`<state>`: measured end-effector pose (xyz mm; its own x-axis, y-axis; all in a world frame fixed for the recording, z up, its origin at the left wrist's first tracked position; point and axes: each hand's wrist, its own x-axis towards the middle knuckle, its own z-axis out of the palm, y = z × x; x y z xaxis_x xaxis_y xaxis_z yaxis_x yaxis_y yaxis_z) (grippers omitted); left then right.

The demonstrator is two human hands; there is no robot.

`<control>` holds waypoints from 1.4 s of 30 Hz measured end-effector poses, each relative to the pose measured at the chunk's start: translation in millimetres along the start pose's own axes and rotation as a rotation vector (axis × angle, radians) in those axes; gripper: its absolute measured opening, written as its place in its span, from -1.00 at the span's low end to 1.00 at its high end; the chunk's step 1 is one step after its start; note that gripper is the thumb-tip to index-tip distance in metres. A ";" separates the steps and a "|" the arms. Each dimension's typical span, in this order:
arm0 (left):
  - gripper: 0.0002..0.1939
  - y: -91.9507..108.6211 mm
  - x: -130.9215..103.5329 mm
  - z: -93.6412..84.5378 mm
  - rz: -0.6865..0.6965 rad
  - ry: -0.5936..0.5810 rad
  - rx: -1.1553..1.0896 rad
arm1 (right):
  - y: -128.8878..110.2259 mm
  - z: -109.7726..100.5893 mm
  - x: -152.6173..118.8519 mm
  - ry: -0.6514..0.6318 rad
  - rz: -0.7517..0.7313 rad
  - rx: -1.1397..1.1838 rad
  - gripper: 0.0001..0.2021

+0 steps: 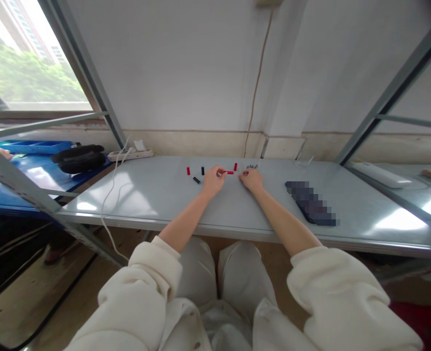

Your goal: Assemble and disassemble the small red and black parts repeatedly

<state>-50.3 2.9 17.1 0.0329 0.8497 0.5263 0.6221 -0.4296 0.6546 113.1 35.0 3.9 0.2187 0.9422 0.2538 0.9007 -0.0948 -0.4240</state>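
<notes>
Between its fingertips my left hand [214, 180] pinches a small red cylinder [229, 172], which points to the right. My right hand [252, 179] rests just right of it, fingers bent together on the grey table; whatever they hold is too small to make out. An upright red cylinder [235, 166] stands behind the gap between both hands. Left of my left hand are another upright red cylinder [188, 171], an upright black cylinder [203, 170] and a black one lying on its side [197, 180]. Several small dark pieces [252, 166] sit behind my right hand.
A dark, pixelated flat object [311, 204] lies on the table [164, 195] to the right. A power strip [131, 154] with a white cable is at the back left. Beyond the metal frame are a black case [79, 158] and a blue tray [36, 146], near another person's hand.
</notes>
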 end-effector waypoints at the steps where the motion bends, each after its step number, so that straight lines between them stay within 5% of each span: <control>1: -0.95 -0.2 -0.8 -0.8 -0.018 0.013 -0.032 | -0.3 0.1 0.3 0.002 0.005 0.003 -0.69; 16: -0.93 -6.2 -3.0 -7.6 0.128 0.060 0.073 | 3.8 4.1 5.2 -0.007 0.016 0.025 -0.76; 24: -0.94 -5.6 -2.5 -8.0 0.104 0.037 0.067 | -8.3 -6.9 -20.6 0.025 -0.394 -0.181 -0.81; 42: -0.90 -8.3 -0.1 -10.2 0.134 -0.028 0.117 | -10.8 -21.0 -28.7 0.030 -0.555 -0.384 -0.80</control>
<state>-63.4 3.3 17.2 0.1423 0.7957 0.5887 0.6971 -0.5028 0.5111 105.0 2.2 19.4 -0.3097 0.8754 0.3711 0.9508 0.2881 0.1138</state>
